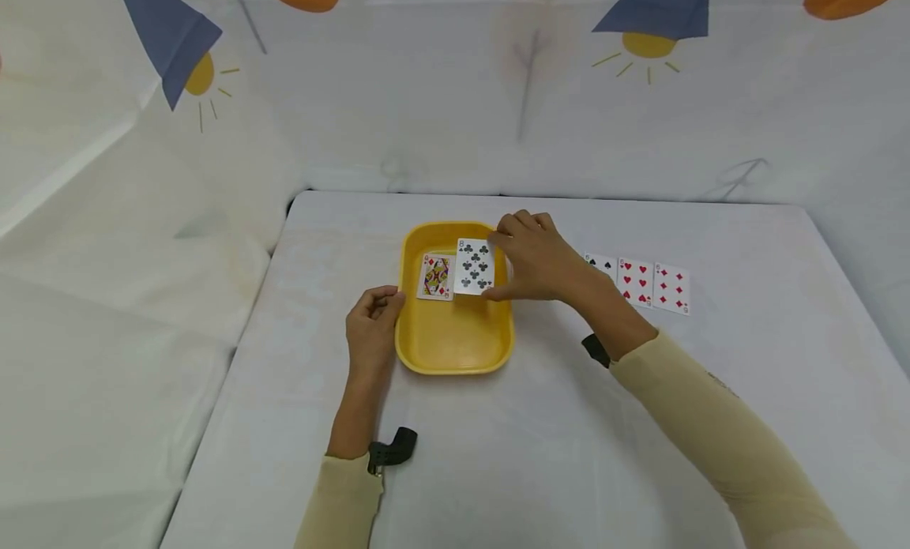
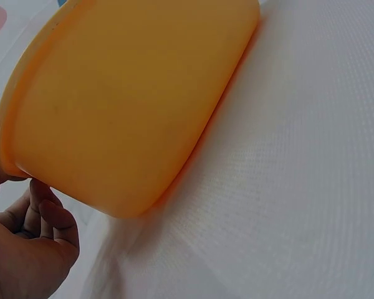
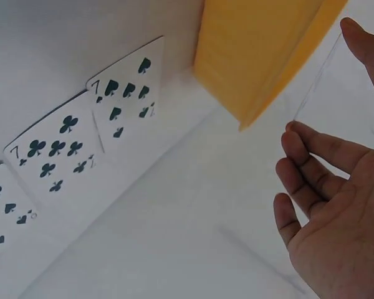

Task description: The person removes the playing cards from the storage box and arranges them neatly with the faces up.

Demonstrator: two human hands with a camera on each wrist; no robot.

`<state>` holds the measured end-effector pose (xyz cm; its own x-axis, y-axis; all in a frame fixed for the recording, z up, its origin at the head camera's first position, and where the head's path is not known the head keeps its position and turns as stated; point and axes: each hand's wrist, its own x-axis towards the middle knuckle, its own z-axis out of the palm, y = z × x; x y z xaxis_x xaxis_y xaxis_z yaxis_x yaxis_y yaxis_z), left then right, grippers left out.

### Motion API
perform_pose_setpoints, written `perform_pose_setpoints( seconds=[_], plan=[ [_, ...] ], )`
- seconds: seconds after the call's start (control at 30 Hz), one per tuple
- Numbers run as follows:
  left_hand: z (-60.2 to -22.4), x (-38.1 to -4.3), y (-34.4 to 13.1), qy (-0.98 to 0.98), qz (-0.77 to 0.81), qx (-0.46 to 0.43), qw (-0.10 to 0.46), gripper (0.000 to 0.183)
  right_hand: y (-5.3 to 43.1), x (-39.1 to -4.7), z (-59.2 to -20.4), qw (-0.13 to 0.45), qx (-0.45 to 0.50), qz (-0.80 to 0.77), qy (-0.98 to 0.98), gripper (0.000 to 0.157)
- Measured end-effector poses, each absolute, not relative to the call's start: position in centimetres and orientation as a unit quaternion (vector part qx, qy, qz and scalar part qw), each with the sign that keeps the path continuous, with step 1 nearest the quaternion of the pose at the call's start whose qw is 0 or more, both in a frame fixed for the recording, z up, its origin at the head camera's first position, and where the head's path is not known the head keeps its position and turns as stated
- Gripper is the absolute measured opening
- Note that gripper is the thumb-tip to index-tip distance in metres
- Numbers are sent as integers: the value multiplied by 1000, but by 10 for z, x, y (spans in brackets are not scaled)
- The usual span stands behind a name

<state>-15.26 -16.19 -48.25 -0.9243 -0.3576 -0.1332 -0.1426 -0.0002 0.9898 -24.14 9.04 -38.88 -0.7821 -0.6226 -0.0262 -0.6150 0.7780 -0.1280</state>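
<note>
A yellow tray (image 1: 455, 347) lies on the white-covered table. At its left rim my left hand (image 1: 371, 328) pinches the edge between thumb and fingers; the left wrist view shows the tray's outer wall (image 2: 124, 112) beside those fingers. My right hand (image 1: 536, 257) reaches over the tray's right side and holds an eight of clubs (image 1: 474, 266) by its edges, thumb at the bottom corner and fingers at the top. In the right wrist view this card (image 3: 318, 80) appears almost edge-on. Left of it, inside the tray, lies a queen of diamonds (image 1: 435, 277), face up.
Right of the tray, a six of hearts (image 1: 635, 282) and a six of diamonds (image 1: 671, 288) lie in a row, with a spade card (image 1: 601, 263) partly behind my right arm. The right wrist view shows a seven of clubs (image 3: 55, 149) and a seven of spades (image 3: 128, 93).
</note>
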Motion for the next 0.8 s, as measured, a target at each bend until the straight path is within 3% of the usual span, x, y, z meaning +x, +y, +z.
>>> perform_pose_setpoints(
  seconds=[0.23,0.4,0.8],
  plan=[
    [-460,-148,-160,-706,-680,190,56,26,117,-232,-385,24,-321,-68,944,89],
    [-482,-154,-167,-699,-686,193,58,29,139,-227,-386,10,-317,-75,945,87],
    [-486,-153,-164,-695,-692,184,72,28,181,-210,-413,4,-297,-99,950,86]
  ],
)
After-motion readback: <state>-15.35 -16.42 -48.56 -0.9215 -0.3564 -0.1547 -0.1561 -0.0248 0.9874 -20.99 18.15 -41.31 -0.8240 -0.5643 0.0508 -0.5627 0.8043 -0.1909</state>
